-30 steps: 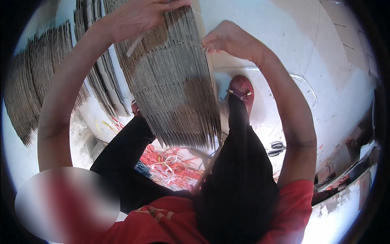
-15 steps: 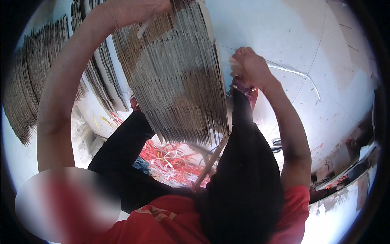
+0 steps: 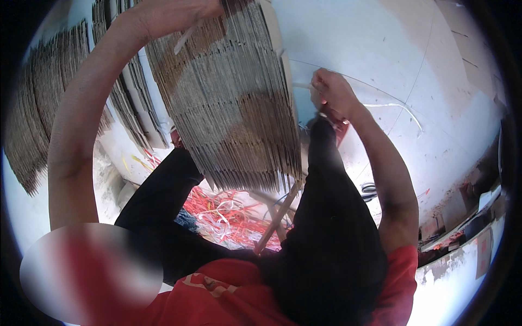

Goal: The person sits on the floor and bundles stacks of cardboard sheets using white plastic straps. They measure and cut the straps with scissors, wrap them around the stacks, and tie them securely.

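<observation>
A thick stack of folded cardboard sheets (image 3: 234,114) stands on edge between my legs. My left hand (image 3: 176,15) is at its far end, fingers curled and partly cut off by the frame's upper edge. From beneath that hand juts the short end of a pale strap (image 3: 185,41). To the right of the stack, my right hand (image 3: 333,91) is closed on a white plastic strap (image 3: 302,85). This strap stretches from the stack's side to my fist, and its loose tail (image 3: 399,105) curves over the floor beyond.
More cardboard stacks (image 3: 49,103) stand at the left. Red and white strap scraps (image 3: 228,217) litter the floor between my legs, beside a wooden stool leg (image 3: 280,217). Black-handled scissors (image 3: 369,191) lie right of my right leg. Clutter (image 3: 457,223) lines the far right.
My right hand has come slightly nearer to me, and a short length of strap now shows between it and the stack. My left hand stays at the stack's far end.
</observation>
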`<state>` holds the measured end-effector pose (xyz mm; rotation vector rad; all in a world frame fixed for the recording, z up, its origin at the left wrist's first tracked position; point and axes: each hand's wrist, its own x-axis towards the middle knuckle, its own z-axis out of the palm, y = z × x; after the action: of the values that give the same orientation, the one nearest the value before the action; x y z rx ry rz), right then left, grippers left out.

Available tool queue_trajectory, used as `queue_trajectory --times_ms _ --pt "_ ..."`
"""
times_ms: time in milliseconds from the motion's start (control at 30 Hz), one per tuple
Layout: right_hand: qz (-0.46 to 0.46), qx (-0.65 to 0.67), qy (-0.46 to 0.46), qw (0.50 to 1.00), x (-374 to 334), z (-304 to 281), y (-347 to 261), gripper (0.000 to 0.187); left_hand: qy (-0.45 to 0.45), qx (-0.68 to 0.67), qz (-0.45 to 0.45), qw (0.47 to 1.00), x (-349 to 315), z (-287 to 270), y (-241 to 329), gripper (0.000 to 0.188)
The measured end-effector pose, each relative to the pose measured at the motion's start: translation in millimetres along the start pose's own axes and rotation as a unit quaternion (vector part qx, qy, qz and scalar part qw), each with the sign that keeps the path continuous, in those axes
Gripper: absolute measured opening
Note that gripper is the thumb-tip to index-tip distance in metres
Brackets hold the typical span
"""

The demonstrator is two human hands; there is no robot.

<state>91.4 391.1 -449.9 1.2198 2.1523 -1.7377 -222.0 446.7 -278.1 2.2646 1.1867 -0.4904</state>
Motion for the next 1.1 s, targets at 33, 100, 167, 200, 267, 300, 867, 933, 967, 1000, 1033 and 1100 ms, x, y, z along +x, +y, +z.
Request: queue_trajectory --times_ms 33,100,167,200,267,300,867,933,967,1000,1033,1100 --pt "0.011 0.053 -0.018 0.998 -1.3 -3.3 8.9 0.010 0.006 -0.052 -0.035 0.998 -1.1 -5.6 7.4 0.036" --pt "0.021 0.158 -0.058 0.985 3.5 -13.0 5.4 0.011 0.000 -0.060 -0.040 0.997 -0.7 -8.2 7.0 0.040" --pt "0.009 -0.015 -0.044 0.999 7.4 -30.6 4.6 0.011 -0.027 0.020 0.036 0.999 1.9 1.3 -9.6 0.041" --pt "-0.018 -0.064 -0.012 0.998 10.8 -35.6 9.5 0.011 -0.022 0.028 0.059 0.998 1.2 3.8 -14.6 0.041" --pt "-0.017 -0.121 0.029 0.992 20.2 -45.5 14.2 0.009 -0.012 0.044 0.105 0.993 -0.7 5.3 -21.1 0.041" --pt "-0.007 -0.137 0.059 0.989 23.2 -48.5 16.1 0.008 -0.015 0.018 0.089 0.996 -2.5 5.9 -22.2 0.039" --pt "-0.021 -0.342 0.142 0.929 16.2 -114.9 56.1 0.022 0.001 -0.033 0.090 0.995 -15.9 10.0 -20.3 0.030" --pt "-0.012 -0.277 0.166 0.946 9.1 -104.1 69.1 0.020 0.138 -0.188 0.021 0.972 -30.6 45.1 -35.1 0.043" --pt "0.030 -0.242 0.168 0.955 -5.8 -105.9 75.1 0.018 0.156 -0.153 0.054 0.974 -15.6 44.1 -34.8 0.044" --pt "0.020 -0.257 0.187 0.948 -16.8 -103.7 85.1 0.019 0.192 -0.143 0.106 0.965 -3.0 54.4 -42.3 0.044" --pt "0.114 -0.296 0.147 0.937 -28.4 -108.4 92.2 0.018 0.160 -0.022 0.129 0.978 12.4 50.5 -35.8 0.043" --pt "0.002 -0.350 0.328 0.878 -30.6 -93.5 68.1 0.022 0.153 -0.031 0.065 0.986 2.7 51.2 -24.5 0.040"
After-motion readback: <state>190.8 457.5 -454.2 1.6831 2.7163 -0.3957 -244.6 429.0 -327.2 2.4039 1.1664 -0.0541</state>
